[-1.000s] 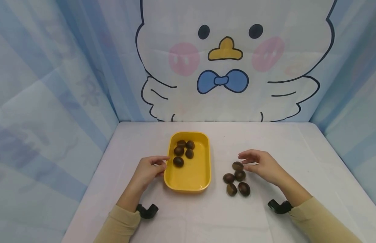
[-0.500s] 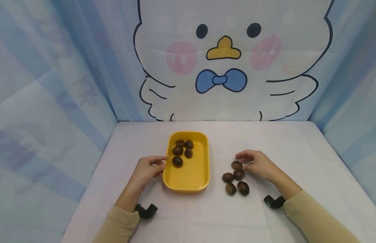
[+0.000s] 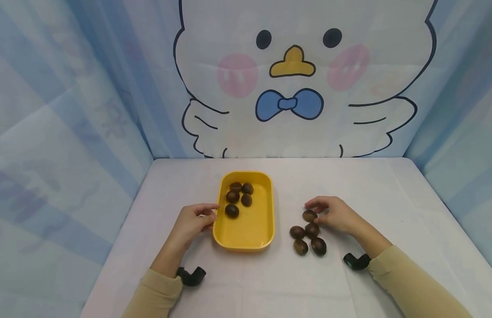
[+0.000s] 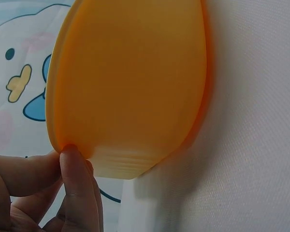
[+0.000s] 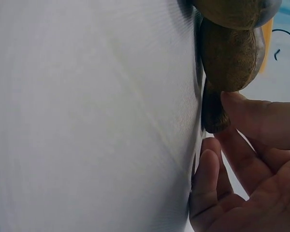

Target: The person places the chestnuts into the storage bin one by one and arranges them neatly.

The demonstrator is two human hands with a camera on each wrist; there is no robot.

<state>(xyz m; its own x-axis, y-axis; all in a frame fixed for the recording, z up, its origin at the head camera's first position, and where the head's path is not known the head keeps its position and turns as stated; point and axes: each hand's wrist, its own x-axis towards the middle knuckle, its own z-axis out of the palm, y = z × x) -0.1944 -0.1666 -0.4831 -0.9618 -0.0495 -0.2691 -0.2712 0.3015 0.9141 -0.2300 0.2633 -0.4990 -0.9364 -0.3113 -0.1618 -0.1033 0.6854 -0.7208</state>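
Observation:
My left hand pinches the left rim of a yellow plastic tray between thumb and fingers. In the left wrist view, the tray's outer wall stands over the thumb. Several brown chestnuts lie in the tray's upper left part. Right of it, several more sit on the table in a loose cluster, among them a large chestnut at the front. My right hand has thumb and fingers around the rearmost chestnut. Nearer chestnuts partly cover that one in the right wrist view.
A white cloth covers the table. Behind it hangs a curtain with a cartoon bird, and blue-white curtains close off both sides. Black camera mounts sit on both wrists.
My right hand has shifted slightly left, and its thumb and fingers have come in around the rearmost chestnut. The left hand keeps its hold on the tray rim.

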